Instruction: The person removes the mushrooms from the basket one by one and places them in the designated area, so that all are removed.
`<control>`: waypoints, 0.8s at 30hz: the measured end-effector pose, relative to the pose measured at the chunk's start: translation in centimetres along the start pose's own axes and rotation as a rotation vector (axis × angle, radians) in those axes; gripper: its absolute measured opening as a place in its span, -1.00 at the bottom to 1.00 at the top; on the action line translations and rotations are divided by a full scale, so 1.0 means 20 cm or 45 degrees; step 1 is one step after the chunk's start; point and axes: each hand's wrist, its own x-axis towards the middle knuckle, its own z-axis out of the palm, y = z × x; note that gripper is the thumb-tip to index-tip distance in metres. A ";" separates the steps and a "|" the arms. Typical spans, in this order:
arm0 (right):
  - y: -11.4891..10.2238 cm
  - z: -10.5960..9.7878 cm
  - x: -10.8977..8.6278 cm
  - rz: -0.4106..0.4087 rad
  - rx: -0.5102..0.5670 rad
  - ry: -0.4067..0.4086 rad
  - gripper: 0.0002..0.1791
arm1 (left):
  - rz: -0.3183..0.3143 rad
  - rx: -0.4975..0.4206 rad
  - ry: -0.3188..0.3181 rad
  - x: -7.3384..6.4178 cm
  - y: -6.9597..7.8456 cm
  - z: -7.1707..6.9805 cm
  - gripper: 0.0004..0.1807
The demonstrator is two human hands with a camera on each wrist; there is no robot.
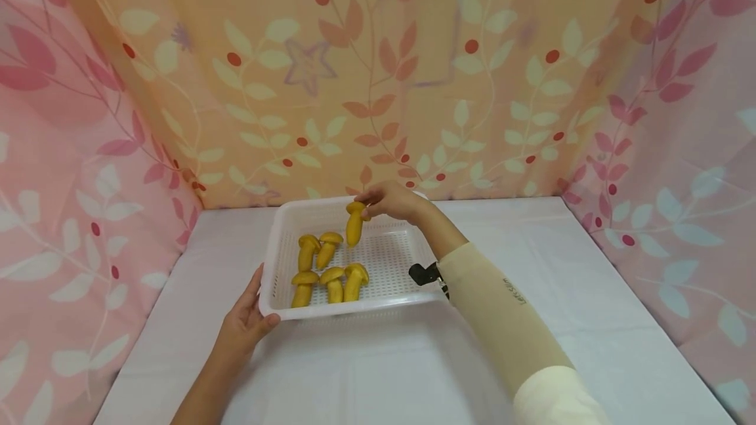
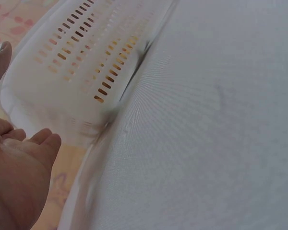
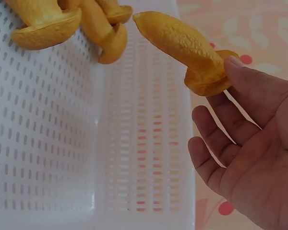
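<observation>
A yellow toy mushroom [image 1: 354,227] hangs stem down over the back of the white plastic basket [image 1: 384,302]. My right hand [image 1: 392,202] pinches its cap between thumb and fingers; the right wrist view shows the mushroom's bumpy stem [image 3: 175,38] pointing away from the hand. Several similar mushrooms [image 1: 303,286] lie in the basket's left half, in two rough rows. At the basket's front left corner my left hand [image 1: 245,320] holds the rim, its thumb at the front and fingers along the left side. The left wrist view shows that hand [image 2: 19,177] against the slotted wall [image 2: 53,91].
A white cloth [image 1: 378,372] covers the table under the basket. Flowered curtains [image 1: 366,84] stand behind it and at both sides. A black device [image 1: 426,274] is strapped near my right wrist, above the basket's right side.
</observation>
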 end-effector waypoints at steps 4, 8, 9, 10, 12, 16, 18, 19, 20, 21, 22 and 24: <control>-0.03 -0.02 -0.07 -0.040 0.040 0.020 -0.57 | 0.017 0.000 -0.009 0.00 0.00 0.00 0.03; -0.04 -0.04 -0.13 -0.086 -0.020 0.065 -0.58 | 0.020 -0.003 -0.010 0.00 -0.01 0.00 0.04; -0.04 -0.04 -0.14 -0.097 -0.032 0.076 -0.58 | 0.018 -0.003 -0.006 0.00 -0.01 0.00 0.03; -0.04 -0.05 -0.16 -0.106 -0.040 0.088 -0.58 | 0.017 -0.002 -0.003 0.00 -0.01 0.00 0.03; -0.04 -0.06 -0.19 -0.137 -0.046 0.110 -0.58 | 0.016 -0.002 0.004 0.00 -0.01 0.00 0.03; -0.02 -0.09 -0.28 -0.181 -0.027 0.171 -0.57 | 0.014 -0.013 0.007 0.00 0.00 0.01 0.03; 0.00 -0.10 -0.33 -0.182 -0.019 0.221 -0.57 | 0.016 -0.024 0.002 0.00 0.00 0.01 0.02; 0.01 -0.11 -0.36 -0.169 -0.004 0.248 -0.56 | 0.017 -0.029 -0.001 0.00 0.00 0.01 0.02; 0.02 -0.11 -0.39 -0.154 0.008 0.275 -0.56 | 0.016 -0.032 -0.001 0.00 0.00 0.01 0.02; 0.03 -0.12 -0.42 -0.147 0.030 0.295 -0.55 | 0.020 -0.031 -0.003 0.00 0.00 0.01 0.02; 0.04 -0.12 -0.45 -0.139 0.053 0.314 -0.55 | 0.022 -0.035 -0.005 0.00 0.00 0.01 0.01; 0.06 -0.12 -0.49 -0.135 0.083 0.338 -0.55 | 0.013 -0.027 0.002 0.00 0.00 0.00 0.01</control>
